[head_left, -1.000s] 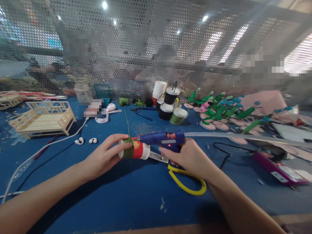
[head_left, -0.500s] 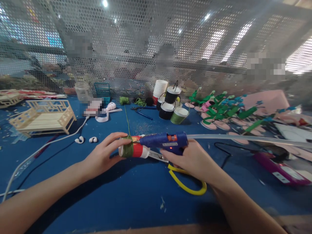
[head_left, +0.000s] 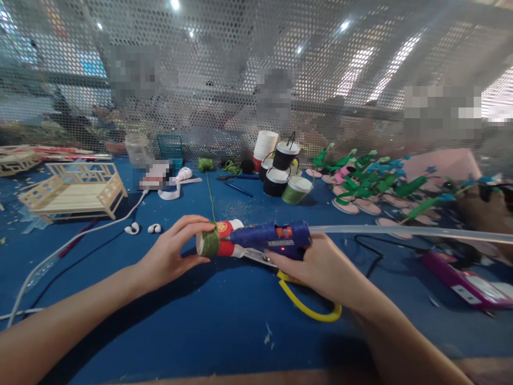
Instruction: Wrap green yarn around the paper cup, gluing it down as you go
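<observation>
My left hand (head_left: 176,246) is closed round the left end of a red and white paper cup (head_left: 226,249) lying on its side. Green yarn (head_left: 210,244) is wound about that end, and a strand runs back from it to a green yarn ball (head_left: 206,164). In my right hand (head_left: 312,262) is a blue hot glue gun (head_left: 268,238) with a small red light lit. Its nozzle points left, at the cup beside the yarn's edge; whether it touches, I cannot tell. Scissors (head_left: 308,305) with yellow handles lie partly under the right hand.
A clear glue stick (head_left: 377,230) juts from the gun's rear. Yarn-wrapped buckets (head_left: 296,190) and stacked cups (head_left: 266,144) stand behind. To the left is a small wooden bed (head_left: 76,195); to the right, a purple power strip (head_left: 460,278) and green craft plants (head_left: 360,182).
The glue gun's nozzle has drawn slightly right, off my left fingertips. A co-worker's hand now shows at the far right, by the craft plants.
</observation>
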The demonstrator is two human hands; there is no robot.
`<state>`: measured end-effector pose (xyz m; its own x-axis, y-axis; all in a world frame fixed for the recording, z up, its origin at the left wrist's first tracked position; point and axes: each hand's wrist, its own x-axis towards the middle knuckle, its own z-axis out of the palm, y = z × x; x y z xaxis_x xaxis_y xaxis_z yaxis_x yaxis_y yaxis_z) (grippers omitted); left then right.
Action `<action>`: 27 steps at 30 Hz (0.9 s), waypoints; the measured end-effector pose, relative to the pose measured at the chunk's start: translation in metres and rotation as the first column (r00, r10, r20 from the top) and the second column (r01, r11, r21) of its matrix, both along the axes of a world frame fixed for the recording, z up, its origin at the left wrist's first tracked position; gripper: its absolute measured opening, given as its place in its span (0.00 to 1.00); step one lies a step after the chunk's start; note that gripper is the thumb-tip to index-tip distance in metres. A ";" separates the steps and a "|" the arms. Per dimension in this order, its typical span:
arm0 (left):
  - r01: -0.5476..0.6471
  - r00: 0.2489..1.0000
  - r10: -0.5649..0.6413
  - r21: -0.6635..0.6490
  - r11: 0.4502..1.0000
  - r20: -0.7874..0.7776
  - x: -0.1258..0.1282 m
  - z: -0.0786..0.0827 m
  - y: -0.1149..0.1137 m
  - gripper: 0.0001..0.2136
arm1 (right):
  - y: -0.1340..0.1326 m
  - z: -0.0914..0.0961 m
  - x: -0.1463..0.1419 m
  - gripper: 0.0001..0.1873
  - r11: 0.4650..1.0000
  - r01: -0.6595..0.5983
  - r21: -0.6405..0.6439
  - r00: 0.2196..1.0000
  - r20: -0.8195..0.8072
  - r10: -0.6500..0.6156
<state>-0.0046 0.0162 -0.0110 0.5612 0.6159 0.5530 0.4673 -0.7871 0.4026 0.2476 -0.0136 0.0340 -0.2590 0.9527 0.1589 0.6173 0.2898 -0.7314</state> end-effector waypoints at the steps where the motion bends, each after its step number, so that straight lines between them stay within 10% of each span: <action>1: 0.002 1.000 -0.002 -0.001 1.000 0.006 0.000 0.000 0.000 0.18 | 0.000 0.000 0.000 0.09 1.000 0.001 -0.002 1.000 0.002 -0.001; 27: -0.002 1.000 0.002 0.013 1.000 -0.008 -0.002 0.002 -0.003 0.18 | -0.004 0.001 -0.001 0.09 0.997 0.074 -0.005 0.995 0.068 -0.074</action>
